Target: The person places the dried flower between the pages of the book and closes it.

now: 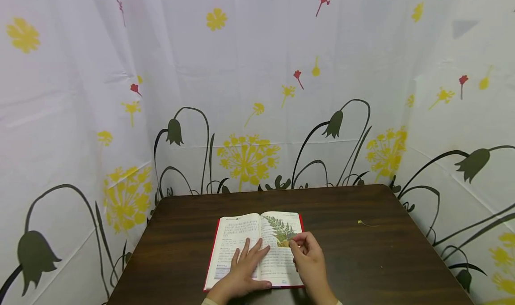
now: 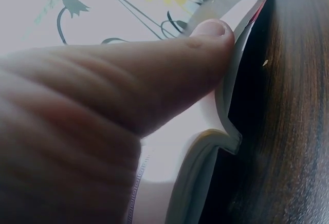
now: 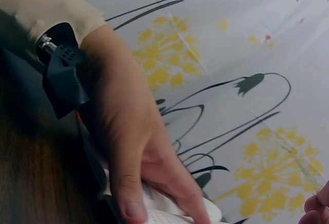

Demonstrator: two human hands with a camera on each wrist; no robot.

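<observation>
An open book (image 1: 237, 229) with red cover edges lies on the table. My left hand (image 1: 244, 271) rests on its left page with fingers spread, and the thumb reaches across the lower part of the centre fold. At the right page, my right hand (image 1: 310, 260) pinches the stem end of a green fern frond (image 1: 277, 226) between thumb and forefinger. The frond points up and left over the page, overlapping a printed picture. In the right wrist view, the fern frond (image 3: 304, 170) rises from the fingertips at the lower right corner.
A small yellow flower (image 1: 360, 222) with a thin stem lies right of the book on the dark wooden table (image 1: 177, 233). A white curtain (image 1: 249, 72) printed with flowers hangs behind and beside the table. A black camera mount (image 3: 64, 82) sits on the left wrist.
</observation>
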